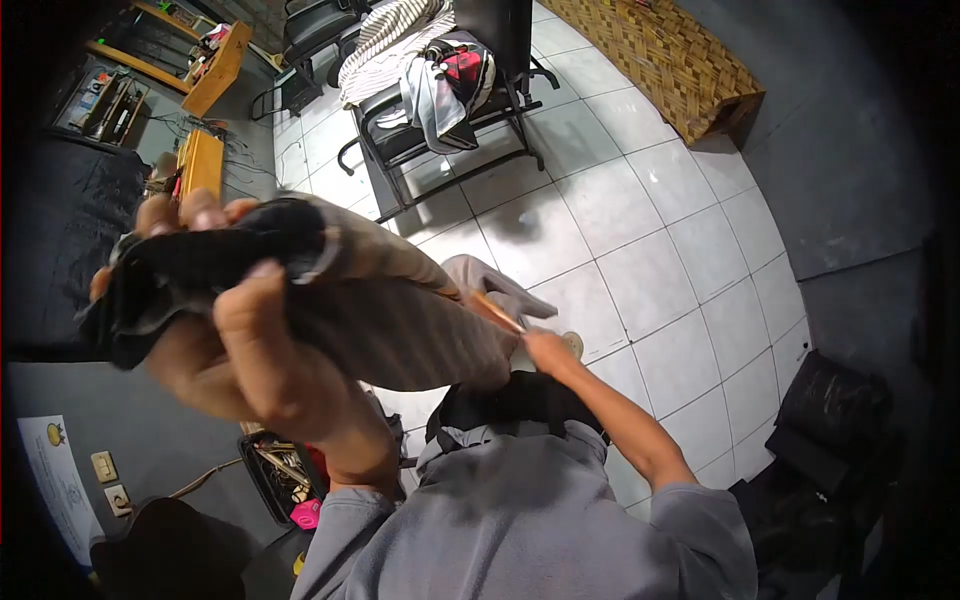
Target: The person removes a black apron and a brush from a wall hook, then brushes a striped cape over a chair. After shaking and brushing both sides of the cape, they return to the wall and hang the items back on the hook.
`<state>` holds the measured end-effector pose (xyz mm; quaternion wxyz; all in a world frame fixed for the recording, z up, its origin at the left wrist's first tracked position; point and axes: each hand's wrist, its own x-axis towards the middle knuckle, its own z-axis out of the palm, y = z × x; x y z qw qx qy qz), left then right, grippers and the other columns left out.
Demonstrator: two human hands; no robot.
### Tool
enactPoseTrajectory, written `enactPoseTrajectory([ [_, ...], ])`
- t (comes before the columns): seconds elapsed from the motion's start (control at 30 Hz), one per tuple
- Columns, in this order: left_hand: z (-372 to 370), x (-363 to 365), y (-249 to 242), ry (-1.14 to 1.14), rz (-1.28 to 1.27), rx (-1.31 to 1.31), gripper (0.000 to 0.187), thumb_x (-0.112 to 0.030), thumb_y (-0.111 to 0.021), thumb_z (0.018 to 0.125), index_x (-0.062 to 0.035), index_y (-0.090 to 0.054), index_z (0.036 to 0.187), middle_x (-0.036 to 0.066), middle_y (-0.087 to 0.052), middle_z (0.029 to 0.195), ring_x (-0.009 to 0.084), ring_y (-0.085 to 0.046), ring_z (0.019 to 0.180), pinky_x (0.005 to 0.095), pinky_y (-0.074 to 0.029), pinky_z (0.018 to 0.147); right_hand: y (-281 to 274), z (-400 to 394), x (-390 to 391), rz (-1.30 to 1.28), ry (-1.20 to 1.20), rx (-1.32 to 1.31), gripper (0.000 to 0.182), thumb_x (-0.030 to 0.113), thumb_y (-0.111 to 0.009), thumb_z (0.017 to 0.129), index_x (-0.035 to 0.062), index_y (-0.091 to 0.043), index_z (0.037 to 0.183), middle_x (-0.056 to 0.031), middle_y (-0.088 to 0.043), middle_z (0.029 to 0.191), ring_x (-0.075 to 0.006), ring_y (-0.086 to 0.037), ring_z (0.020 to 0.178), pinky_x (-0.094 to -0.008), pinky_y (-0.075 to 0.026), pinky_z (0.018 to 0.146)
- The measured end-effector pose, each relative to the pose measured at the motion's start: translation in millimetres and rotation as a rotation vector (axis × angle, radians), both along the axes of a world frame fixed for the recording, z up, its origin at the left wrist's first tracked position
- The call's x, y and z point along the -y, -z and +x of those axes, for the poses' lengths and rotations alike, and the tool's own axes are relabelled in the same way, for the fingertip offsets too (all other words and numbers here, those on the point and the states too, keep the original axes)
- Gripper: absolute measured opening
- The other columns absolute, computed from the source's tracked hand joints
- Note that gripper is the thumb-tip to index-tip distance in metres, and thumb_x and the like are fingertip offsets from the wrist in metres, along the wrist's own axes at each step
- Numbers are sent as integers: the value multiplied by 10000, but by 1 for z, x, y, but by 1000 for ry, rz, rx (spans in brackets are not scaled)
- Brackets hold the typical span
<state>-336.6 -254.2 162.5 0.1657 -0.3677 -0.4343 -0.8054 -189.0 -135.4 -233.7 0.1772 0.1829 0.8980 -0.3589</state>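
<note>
A long striped grey-brown cloth (400, 320) with a black end stretches from the upper left toward my waist. My left hand (255, 340) is raised near the camera, its fingers wrapped round the bunched black end. Lower down, my right hand (548, 352) is closed on a thin brownish stick-like thing (497, 312), which lies against the cloth's edge and is blurred by motion. Which end of that thing touches the cloth I cannot tell.
A black chair (440, 150) bears piled clothes (450, 85). A woven box (670, 60) stands at the back right. Wooden shelves (215, 75) line the left wall. A tray of tools (285, 470) lies lower left. Black padded furniture (835, 410) is at the right.
</note>
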Motion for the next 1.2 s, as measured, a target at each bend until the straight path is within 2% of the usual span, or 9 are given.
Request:
enactPoseTrajectory([
  [0.07,8,-12,-5,-94,-57,-162,533,104,-547,736,-31,-351,1214,171,-459,1135,237,-530,972,389,-460,884,46,26,-29,150,-140,333,275,139,-436,800,-18,-633,910,-195,-632,887,-339,-603,889,-427,-478,768],
  [0.2,2,-19,-3,-651,-670,-321,404,80,-638,721,25,-488,1092,147,-448,1222,189,-536,975,278,-446,849,49,28,-68,189,259,23,279,211,-397,871,0,-579,895,-201,-615,852,-314,-616,649,-416,-483,587],
  [0.27,-3,-36,15,-424,-538,-201,366,75,-660,700,35,-518,1035,155,-504,1169,186,-561,916,278,-457,805,-48,6,-73,-461,731,-188,342,342,-377,912,31,-519,894,-94,-569,718,-191,-524,475,-325,-440,453],
  [0.4,-6,-48,23,-493,-619,-422,244,48,-666,688,4,-569,908,100,-617,869,166,-591,749,244,-456,672,-188,-10,-54,-958,620,-533,262,255,-364,925,8,-442,969,-84,-493,634,-131,-471,532,-292,-398,481],
  [0.53,-4,-50,22,-530,-747,-380,153,-21,-657,725,3,-584,857,96,-569,761,168,-580,675,263,-441,606,-178,-6,-24,-530,245,-727,172,183,-391,911,29,-426,979,-150,-547,690,-280,-550,597,-353,-423,530],
  [0.8,-9,-35,27,-761,-566,-324,101,-12,-610,789,13,-573,879,64,-605,800,135,-572,667,224,-440,635,38,65,-50,78,287,268,299,228,-414,838,0,-604,796,-248,-605,829,-387,-592,839,-481,-452,746],
  [0.93,-17,-40,19,-687,-467,-400,130,-67,-495,879,36,-557,927,87,-613,887,124,-565,735,239,-443,671,26,69,-82,108,405,17,362,240,-360,878,-24,-597,806,-266,-585,810,-437,-570,769,-512,-444,694],
  [1.1,6,-52,45,288,-263,324,147,-48,-419,905,-44,-335,1027,133,-531,867,127,-498,628,247,-400,550,-180,13,-58,-877,825,-513,301,358,-362,932,75,-461,913,27,-385,623,-23,-310,447,-185,-249,355],
  [1.2,-8,-58,64,-87,-542,-113,163,39,-480,858,-41,-390,968,34,-459,771,96,-460,605,220,-381,531,-185,14,-32,-484,475,-722,254,252,-350,930,17,-431,982,-122,-563,682,-235,-526,487,-338,-423,450],
])
